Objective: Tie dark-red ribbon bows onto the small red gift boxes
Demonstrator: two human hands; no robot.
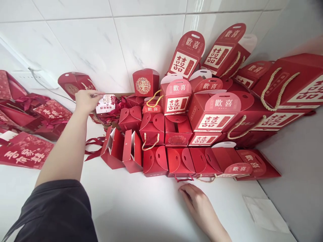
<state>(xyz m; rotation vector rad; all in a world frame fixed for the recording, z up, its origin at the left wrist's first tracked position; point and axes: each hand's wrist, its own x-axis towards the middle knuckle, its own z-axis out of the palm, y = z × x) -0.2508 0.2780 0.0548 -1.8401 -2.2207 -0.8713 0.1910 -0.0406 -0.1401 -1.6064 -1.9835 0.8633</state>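
Note:
My left hand point(88, 101) reaches to the back left, its fingers pinched at the top edge of a small white card point(106, 105) with red print. The card is over a low box of dark red ribbon-like pieces point(111, 116), partly hidden by my hand. My right hand point(195, 199) rests on the white table point(141, 201), fingers loosely curled, with nothing visible in them. Just beyond it stands a closed red gift box point(180, 161) with a dark red cord handle. Two red boxes with open tops, one of them an upright box point(132, 151), stand left of the front row.
Stacked red gift boxes point(217, 114) with white labels and rope handles fill the back right. Red printed bags point(27, 151) lie at the left, near a cable point(47, 88) and a socket strip. A tiled wall point(151, 37) stands behind; a white paper point(266, 213) lies at right.

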